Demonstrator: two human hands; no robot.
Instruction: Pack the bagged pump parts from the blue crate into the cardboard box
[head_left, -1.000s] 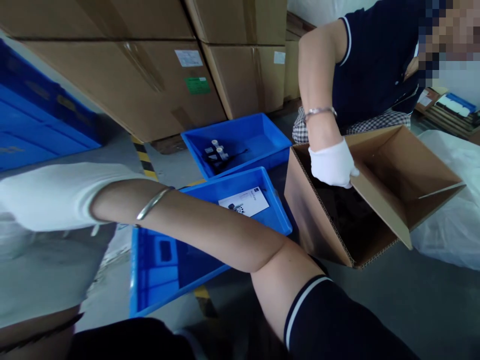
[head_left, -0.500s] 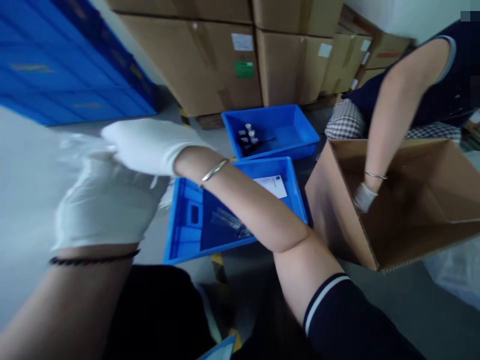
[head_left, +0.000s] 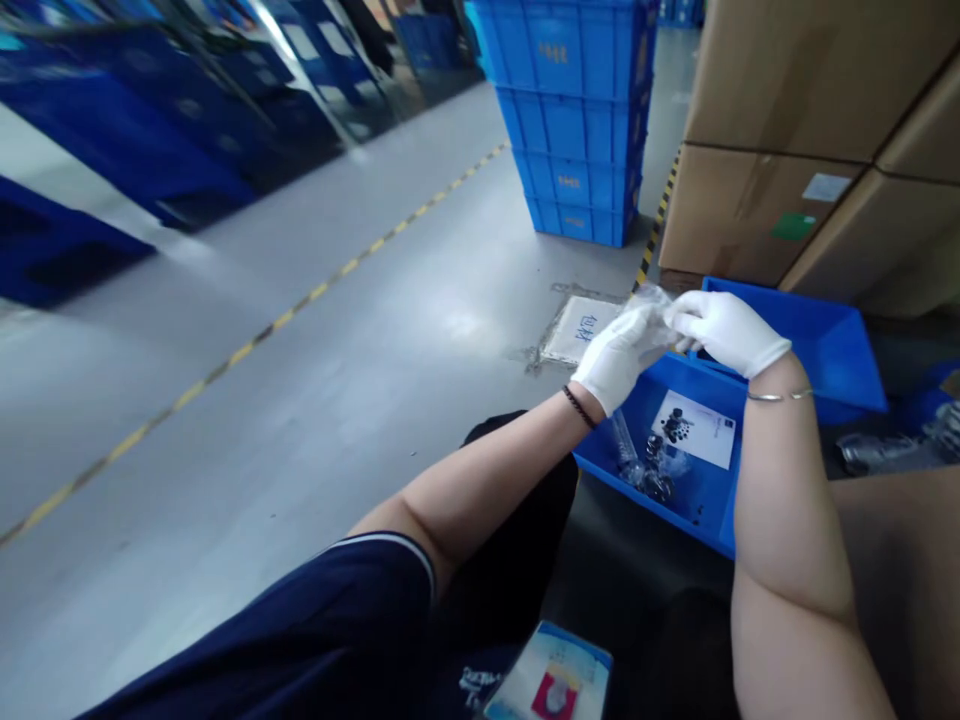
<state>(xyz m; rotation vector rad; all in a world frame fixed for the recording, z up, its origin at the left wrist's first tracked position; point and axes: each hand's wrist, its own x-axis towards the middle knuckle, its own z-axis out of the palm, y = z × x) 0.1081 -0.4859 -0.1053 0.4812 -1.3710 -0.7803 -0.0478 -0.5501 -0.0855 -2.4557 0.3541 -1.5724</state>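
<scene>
White gloves cover both my hands, which meet above the far left edge of a blue bin (head_left: 652,495). My left hand (head_left: 616,360) is closed on a clear plastic bag (head_left: 651,296). Fingers bent, my right hand (head_left: 729,328) pinches the same bag from the right. What the bag contains is too small to make out. Inside the bin lie a white printed card (head_left: 709,430) with small dark pieces on it, and clear plastic packets (head_left: 630,455) with dark items.
Behind the near bin is a second blue bin (head_left: 832,345). Blue crates (head_left: 581,130) and cardboard boxes (head_left: 757,210) are stacked beyond. An open carton (head_left: 892,520) stands at right. A booklet (head_left: 589,665) lies at the bottom, and a white floor sign (head_left: 576,330) is left of my hands.
The view has swung left, so the bins now appear further right and the co-worker is out of view. My hands are still together at the clear bag, now farther from the camera.
</scene>
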